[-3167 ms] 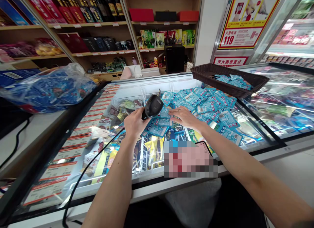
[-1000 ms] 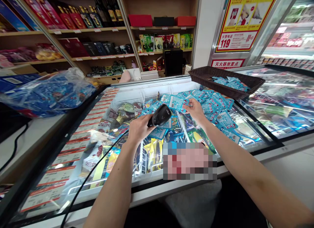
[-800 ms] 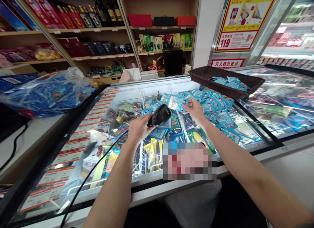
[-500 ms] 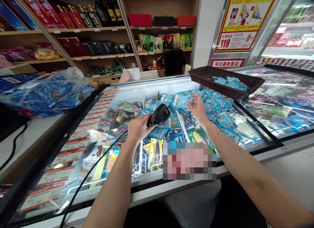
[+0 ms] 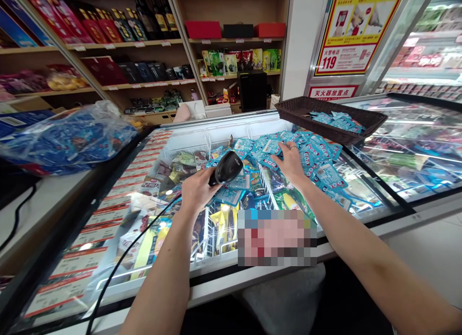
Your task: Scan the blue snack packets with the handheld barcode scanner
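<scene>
My left hand (image 5: 197, 189) is wrapped round the handle of a black barcode scanner (image 5: 228, 167), its head tilted to the right above the glass. A black cord (image 5: 124, 258) trails from it down to the lower left. On the freezer's glass top lies a spread pile of small light-blue packets (image 5: 317, 149). My right hand (image 5: 289, 162) is over the left part of this pile, fingers apart, with the fingertips at a blue packet (image 5: 271, 146). Several more packets (image 5: 231, 195) lie left of it, partly behind the scanner.
A dark wicker basket (image 5: 299, 114) holding blue packets stands at the back right. On the left is a clear plastic bag (image 5: 72, 140) of blue packs. Price labels (image 5: 77, 258) line the left glass. Shelves (image 5: 128, 44) with bottles and boxes stand behind.
My right hand has let go of the blue packet it held up; its fingers have spread and the packet lies on the pile. The scanner has shifted slightly left.
</scene>
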A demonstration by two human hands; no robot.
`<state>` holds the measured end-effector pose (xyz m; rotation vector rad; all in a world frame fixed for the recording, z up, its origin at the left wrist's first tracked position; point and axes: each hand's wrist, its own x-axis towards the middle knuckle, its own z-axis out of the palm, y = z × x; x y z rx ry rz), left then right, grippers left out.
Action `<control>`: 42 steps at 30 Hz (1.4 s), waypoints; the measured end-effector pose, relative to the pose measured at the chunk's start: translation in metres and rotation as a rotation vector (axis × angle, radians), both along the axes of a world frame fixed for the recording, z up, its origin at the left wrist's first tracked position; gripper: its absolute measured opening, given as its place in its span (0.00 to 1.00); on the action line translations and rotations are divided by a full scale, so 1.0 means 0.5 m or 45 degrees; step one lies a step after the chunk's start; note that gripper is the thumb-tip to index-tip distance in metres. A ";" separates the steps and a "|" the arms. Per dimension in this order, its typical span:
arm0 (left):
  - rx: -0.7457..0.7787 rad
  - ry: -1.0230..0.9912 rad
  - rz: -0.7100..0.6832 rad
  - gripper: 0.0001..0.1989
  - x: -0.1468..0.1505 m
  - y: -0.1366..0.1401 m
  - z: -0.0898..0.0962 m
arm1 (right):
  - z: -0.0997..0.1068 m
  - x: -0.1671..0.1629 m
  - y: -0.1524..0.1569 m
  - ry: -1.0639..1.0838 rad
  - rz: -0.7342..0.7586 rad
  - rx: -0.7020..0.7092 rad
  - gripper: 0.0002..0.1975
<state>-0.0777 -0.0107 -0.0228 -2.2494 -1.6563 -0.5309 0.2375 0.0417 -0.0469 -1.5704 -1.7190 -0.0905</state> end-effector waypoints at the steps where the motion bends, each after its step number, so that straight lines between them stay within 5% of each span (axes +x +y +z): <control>1: 0.003 0.003 0.002 0.20 0.000 0.000 -0.001 | 0.002 0.000 -0.003 -0.038 -0.023 0.006 0.28; 7: 0.043 0.007 0.007 0.19 -0.004 0.002 -0.002 | 0.027 -0.007 -0.036 -0.197 -0.080 0.039 0.26; 14: 0.030 0.014 0.076 0.19 -0.006 0.002 0.000 | 0.011 -0.027 -0.042 -0.547 0.275 -0.045 0.20; 26: 0.021 -0.019 0.107 0.20 -0.009 0.003 0.001 | 0.004 -0.024 -0.035 -0.492 0.207 -0.037 0.21; 38: 0.067 -0.042 0.154 0.19 -0.015 0.006 -0.001 | 0.026 -0.078 -0.075 -0.483 0.886 -0.138 0.18; 42: 0.082 -0.036 0.165 0.20 -0.015 0.006 0.000 | 0.031 -0.081 -0.084 -0.518 0.963 -0.167 0.20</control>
